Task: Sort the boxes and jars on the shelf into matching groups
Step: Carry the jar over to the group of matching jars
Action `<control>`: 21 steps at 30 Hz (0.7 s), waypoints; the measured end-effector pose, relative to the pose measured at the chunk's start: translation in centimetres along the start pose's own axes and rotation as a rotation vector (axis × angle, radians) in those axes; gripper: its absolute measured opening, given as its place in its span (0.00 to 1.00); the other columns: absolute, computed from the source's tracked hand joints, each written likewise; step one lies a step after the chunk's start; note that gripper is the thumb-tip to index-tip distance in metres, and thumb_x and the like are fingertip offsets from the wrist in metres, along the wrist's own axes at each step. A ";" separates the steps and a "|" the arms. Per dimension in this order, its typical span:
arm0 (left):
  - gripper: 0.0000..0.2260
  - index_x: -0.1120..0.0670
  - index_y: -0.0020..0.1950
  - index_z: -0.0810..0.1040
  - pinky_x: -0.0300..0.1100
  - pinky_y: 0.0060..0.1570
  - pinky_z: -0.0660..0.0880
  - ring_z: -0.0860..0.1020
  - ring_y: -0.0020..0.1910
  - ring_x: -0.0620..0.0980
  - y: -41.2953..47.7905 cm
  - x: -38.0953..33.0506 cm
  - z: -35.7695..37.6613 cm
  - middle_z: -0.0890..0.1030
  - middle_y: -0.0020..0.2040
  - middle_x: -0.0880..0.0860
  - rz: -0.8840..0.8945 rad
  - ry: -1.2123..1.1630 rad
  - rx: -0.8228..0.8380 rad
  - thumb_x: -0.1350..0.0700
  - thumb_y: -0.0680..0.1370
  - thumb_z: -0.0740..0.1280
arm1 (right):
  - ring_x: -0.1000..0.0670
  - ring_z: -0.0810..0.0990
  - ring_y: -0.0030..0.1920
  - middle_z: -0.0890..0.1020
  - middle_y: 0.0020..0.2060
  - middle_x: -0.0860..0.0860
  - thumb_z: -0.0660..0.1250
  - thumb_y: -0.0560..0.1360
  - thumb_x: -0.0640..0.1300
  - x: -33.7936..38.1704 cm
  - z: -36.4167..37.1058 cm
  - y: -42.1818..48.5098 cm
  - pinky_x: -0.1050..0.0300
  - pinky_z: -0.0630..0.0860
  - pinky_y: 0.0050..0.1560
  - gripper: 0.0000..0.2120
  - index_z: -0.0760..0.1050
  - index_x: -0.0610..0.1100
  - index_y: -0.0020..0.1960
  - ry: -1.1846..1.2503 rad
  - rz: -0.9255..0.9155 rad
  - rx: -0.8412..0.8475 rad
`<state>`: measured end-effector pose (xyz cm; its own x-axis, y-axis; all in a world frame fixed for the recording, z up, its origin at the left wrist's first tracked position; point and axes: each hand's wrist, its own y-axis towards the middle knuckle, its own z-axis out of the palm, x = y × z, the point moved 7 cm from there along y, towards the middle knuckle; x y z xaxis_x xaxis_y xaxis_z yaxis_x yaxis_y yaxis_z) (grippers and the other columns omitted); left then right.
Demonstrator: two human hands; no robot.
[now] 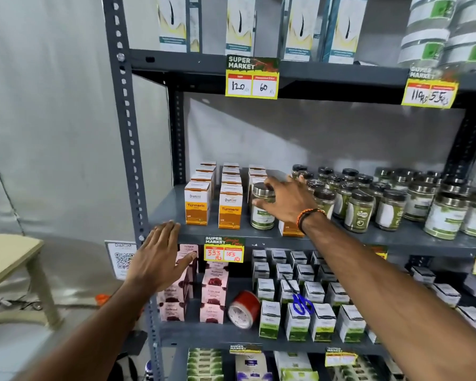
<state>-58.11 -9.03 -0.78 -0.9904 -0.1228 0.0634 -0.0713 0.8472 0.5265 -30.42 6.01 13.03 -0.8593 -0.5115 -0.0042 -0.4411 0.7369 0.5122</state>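
Note:
Orange and white Turmeric boxes [197, 206] stand in rows at the left of the middle shelf [165, 213]. A green-labelled jar with a steel lid [262, 213] stands among them, and my right hand [289, 200] wraps its fingers around the jar's top and side. One more Turmeric box [287, 230] shows partly under my right wrist. Many matching jars [360, 210] fill the shelf's right side. My left hand [160, 257] hangs open, fingers spread, against the shelf's front edge at the left, holding nothing.
The shelf below carries pink boxes [214, 291], a red tape roll [243, 309], blue-handled scissors [301, 301] and white-green boxes [323, 320]. Tall white boxes [238, 23] fill the top shelf. Yellow price tags [252, 78] hang on shelf edges. A beige table [8, 257] stands at left.

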 end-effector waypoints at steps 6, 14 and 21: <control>0.43 0.60 0.82 0.58 0.54 0.79 0.54 0.60 0.81 0.59 0.0 0.1 0.2 0.62 0.82 0.61 -0.015 -0.008 0.011 0.28 0.80 0.49 | 0.46 0.84 0.52 0.85 0.47 0.52 0.61 0.71 0.77 -0.1 0.7 0.3 0.35 0.48 0.78 0.34 0.72 0.53 0.65 -0.030 -0.022 -0.082; 0.43 0.60 0.82 0.59 0.54 0.79 0.56 0.61 0.80 0.60 0.1 0.2 -0.1 0.63 0.81 0.62 -0.004 -0.024 0.030 0.28 0.80 0.50 | 0.48 0.84 0.56 0.86 0.53 0.53 0.63 0.74 0.73 -0.4 -2.8 -0.6 0.36 0.48 0.77 0.34 0.74 0.50 0.69 0.143 -0.036 -0.267; 0.40 0.58 0.78 0.63 0.59 0.78 0.62 0.67 0.77 0.60 -0.6 -2.3 -3.3 0.71 0.77 0.62 0.021 -0.130 -0.033 0.29 0.79 0.51 | 0.49 0.83 0.55 0.85 0.57 0.52 0.65 0.73 0.70 -1.9 -8.9 -4.5 0.41 0.51 0.78 0.32 0.74 0.50 0.69 0.351 -0.034 -0.397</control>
<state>-55.42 -11.00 1.59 -0.9988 -0.0349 -0.0346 -0.0482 0.8310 0.5542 -24.49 -0.27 18.34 -0.6778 -0.6994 0.2266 -0.2765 0.5281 0.8029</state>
